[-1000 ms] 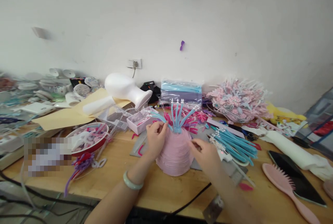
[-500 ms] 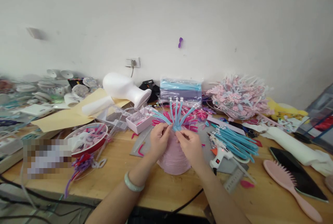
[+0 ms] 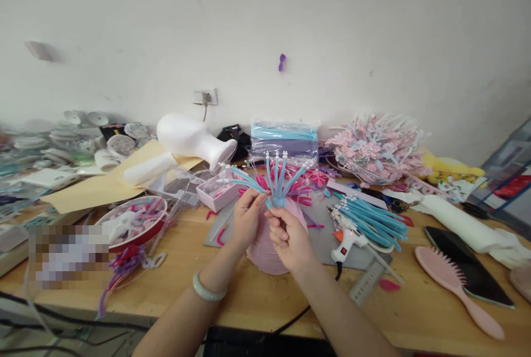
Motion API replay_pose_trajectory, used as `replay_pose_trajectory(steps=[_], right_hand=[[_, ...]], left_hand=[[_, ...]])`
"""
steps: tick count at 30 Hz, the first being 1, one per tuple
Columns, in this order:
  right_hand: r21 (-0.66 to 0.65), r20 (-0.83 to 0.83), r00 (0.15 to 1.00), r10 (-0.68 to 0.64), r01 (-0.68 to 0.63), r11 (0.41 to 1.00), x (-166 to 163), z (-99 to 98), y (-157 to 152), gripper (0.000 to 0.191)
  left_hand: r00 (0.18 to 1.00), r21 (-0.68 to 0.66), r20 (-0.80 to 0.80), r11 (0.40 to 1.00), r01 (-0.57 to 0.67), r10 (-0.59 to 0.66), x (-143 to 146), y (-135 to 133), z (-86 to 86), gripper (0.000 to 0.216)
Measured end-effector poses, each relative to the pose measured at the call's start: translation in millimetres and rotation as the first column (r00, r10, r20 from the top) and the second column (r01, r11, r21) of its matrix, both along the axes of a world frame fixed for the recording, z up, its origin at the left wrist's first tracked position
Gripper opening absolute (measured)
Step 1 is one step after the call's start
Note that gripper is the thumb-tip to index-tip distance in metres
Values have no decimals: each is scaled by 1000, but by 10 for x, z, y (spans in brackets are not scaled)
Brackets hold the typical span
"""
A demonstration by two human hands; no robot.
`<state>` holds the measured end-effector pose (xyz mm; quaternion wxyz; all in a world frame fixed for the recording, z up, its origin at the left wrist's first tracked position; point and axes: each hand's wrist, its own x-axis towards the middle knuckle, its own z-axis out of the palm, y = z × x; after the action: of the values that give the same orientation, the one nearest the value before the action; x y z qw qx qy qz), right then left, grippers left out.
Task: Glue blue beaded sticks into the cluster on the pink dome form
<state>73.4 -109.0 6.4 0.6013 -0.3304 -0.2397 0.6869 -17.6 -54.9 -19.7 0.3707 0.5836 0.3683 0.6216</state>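
Observation:
A pink dome-shaped form [image 3: 261, 246] stands on the wooden table [image 3: 257, 301] in front of me. A fan of light blue bead-tipped stems [image 3: 276, 177] rises from its top. My left hand [image 3: 246, 218], with a pale green bangle on the wrist, pinches one of the left stems near the base. My right hand [image 3: 288, 238] is closed on the base of the bunch at the top of the dome. A white hot glue gun [image 3: 346, 241] lies just right of my right hand, beside a pile of loose blue stems [image 3: 369, 221].
A white foam head form [image 3: 188, 138] lies at the back. A red-rimmed bowl of pink pieces [image 3: 136, 218] sits left. A pink flower headdress [image 3: 375, 149] is at the back right. A pink hairbrush [image 3: 454, 285] and a dark mirror [image 3: 468, 274] lie right. Cables hang off the front edge.
My right hand came in from the right side of the dome to the base of the blue stems beside my left hand. The glue gun now lies uncovered on the table.

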Motion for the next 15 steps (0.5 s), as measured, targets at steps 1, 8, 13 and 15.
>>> replay_pose_trajectory(steps=[1,8,13,15], right_hand=[[29,42,999,-8,7,1000,-4,-6,-3,14],[193,430,888,-163,85,977,-1,-119,36,25],[146,460,883,-90,25,989,47,-140,55,24],[151,490,870,-55,-23,988,53,-134,50,28]], left_hand=[[999,-8,28,1000,24,-24,-2,13,-5,21],[992,24,42,993,119,-120,-18,75,-5,16],[991,-85,55,988,130,-125,-9,92,-31,19],[990,-110,62,985,131,-125,-3,98,-47,20]])
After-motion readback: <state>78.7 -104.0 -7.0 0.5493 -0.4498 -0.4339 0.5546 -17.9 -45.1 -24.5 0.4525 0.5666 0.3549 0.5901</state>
